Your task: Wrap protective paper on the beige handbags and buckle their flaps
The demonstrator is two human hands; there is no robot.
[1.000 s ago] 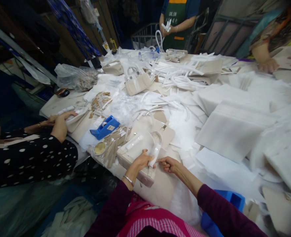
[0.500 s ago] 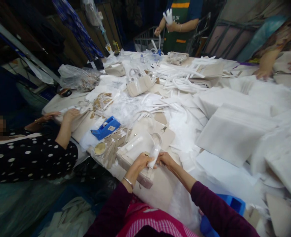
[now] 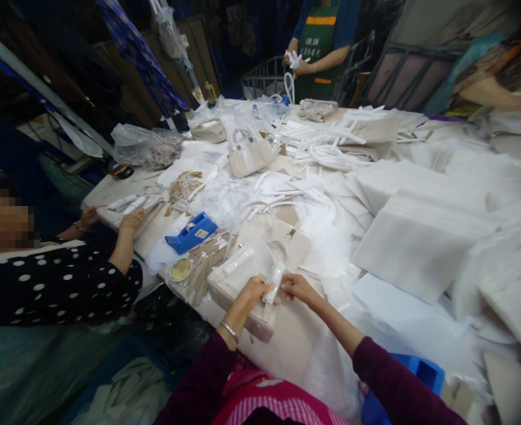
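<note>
A cream handbag (image 3: 225, 277) lies at the table's near edge, one handle wrapped in white padding (image 3: 275, 276) under clear film. My left hand (image 3: 255, 290) is closed round the lower end of that wrapped handle, thumb on top. On the handle's right side my right hand (image 3: 296, 287) has its fingers pinched together at the wrapping's edge; what lies between the fingertips is too small to tell. Behind the bag is a beige piece with a metal clasp (image 3: 292, 232). A blue tape dispenser (image 3: 192, 232) stands to the left, near a round tin (image 3: 181, 270).
Another blue dispenser (image 3: 419, 372) is beside my right forearm. Stacked white sheets (image 3: 419, 242) cover the right side. A second cream bag (image 3: 250, 158) lies farther back. A person in a dotted sleeve (image 3: 65, 283) works at left; others stand at the far side and right.
My hands stay at the wrapped handle with little movement. The far person's hands have lowered the white strips, and the right-hand person's arm has lifted off the sheets. The view has shifted slightly.
</note>
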